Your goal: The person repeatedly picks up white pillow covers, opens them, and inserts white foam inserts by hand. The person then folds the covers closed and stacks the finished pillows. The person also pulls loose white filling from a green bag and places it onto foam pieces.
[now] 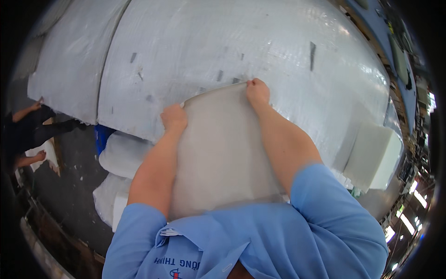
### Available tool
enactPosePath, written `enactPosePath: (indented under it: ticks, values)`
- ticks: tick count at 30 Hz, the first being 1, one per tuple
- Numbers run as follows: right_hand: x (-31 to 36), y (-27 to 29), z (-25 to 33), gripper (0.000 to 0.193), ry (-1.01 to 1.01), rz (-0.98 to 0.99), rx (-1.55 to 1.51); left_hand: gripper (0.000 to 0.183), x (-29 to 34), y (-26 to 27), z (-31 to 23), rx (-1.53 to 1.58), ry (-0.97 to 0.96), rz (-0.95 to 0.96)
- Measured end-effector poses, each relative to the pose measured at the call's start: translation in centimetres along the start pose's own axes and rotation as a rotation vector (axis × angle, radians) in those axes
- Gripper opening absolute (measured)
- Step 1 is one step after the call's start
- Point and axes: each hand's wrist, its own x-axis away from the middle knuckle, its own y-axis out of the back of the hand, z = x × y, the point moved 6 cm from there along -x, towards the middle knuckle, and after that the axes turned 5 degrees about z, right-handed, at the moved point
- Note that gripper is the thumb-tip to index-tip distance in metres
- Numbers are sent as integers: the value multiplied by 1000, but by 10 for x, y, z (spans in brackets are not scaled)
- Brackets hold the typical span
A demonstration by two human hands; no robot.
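Both hands grip the top edge of a grey foam sheet [223,149] held against the chest: left hand [173,117] at 11 o'clock, right hand [257,92] at 1, fingers clenched on it. Behind spreads silvery quilted padding [241,42]; white foam blocks [374,156] sit at 3 o'clock, a co-worker [28,130] at 9.

Pale grey sheet [223,153], silvery quilted white cover [241,51] with dark grey marks, light blue sleeves [334,218].
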Motion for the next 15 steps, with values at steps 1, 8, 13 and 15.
enactPosePath:
  ticks: [1, 8, 13, 15]
  values:
    - [-1, -2, -2, 28, -33, 2, -39, 27, -1, -1, -1, 11, -11, -19]
    - [-15, -6, -3, 26, -61, -79, -128, 20, -14, -8, -3, 107, -60, -156]
    - [-14, -6, -3, 27, -28, -86, -112, 19, -12, -4, -5, 93, -125, -206]
    - [-12, -5, 1, 27, -1, -100, -128, 19, -10, 0, -2, 76, -150, -256]
